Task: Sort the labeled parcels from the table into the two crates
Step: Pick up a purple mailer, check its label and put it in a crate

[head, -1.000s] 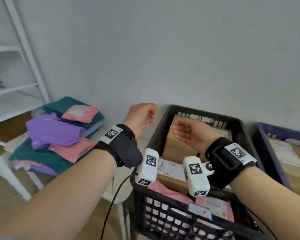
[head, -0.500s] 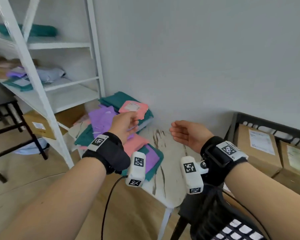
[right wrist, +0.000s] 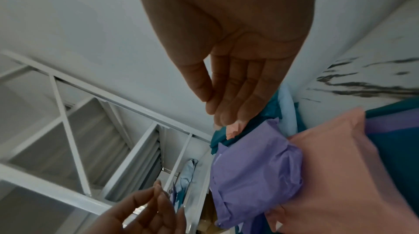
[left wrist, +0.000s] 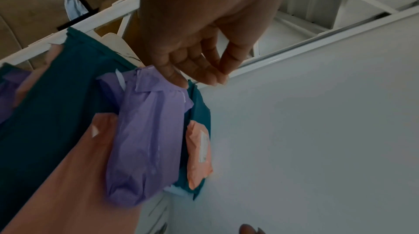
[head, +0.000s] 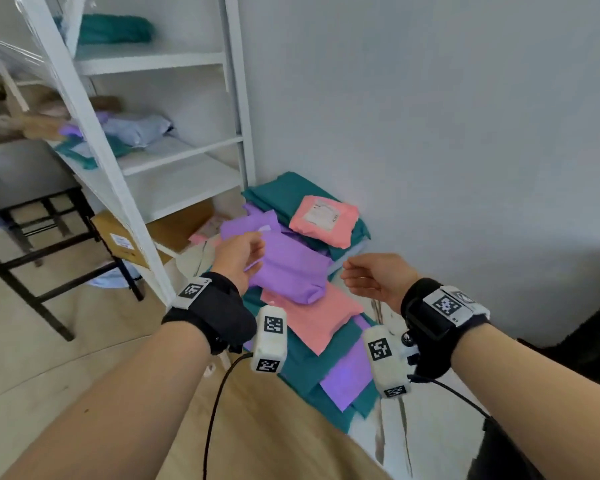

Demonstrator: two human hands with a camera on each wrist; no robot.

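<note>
Wrist cameras: a white marker-tagged unit hung under the left wrist and another under the right, nearest the viewer, each aimed along its hand.

Left hand: raised above the near edge of the pile, over the purple parcel. The grip was empty, fingers loosely curled with thumb and fingertips apart. The left wrist view showed the fingertips just above the parcel's folded flap; whether they touched it I could not tell. Held that way, it looked set to pinch that flap.

Right hand: beside the pile on its right, palm turned inward, fingers nearly straight and relaxed, gripping nothing. Likely kept free to take the parcel's other end.

Purple parcel: topmost in the middle of the heap, wrinkled and soft, so it would probably sag if lifted by one corner.

Pile: flat pink, teal and purple mailers overlapped loosely on the white streaked counter, pushed toward the wall.

Labelled pink parcel: farther back, on teal mailers, its white label facing up where it could be read.

Crates: not clearly in view; a dark shape at the right edge could not be identified.

Shelf unit: white, beyond and left of the pile, holding more soft bags.

Progress: many parcels lay unsorted.
</note>
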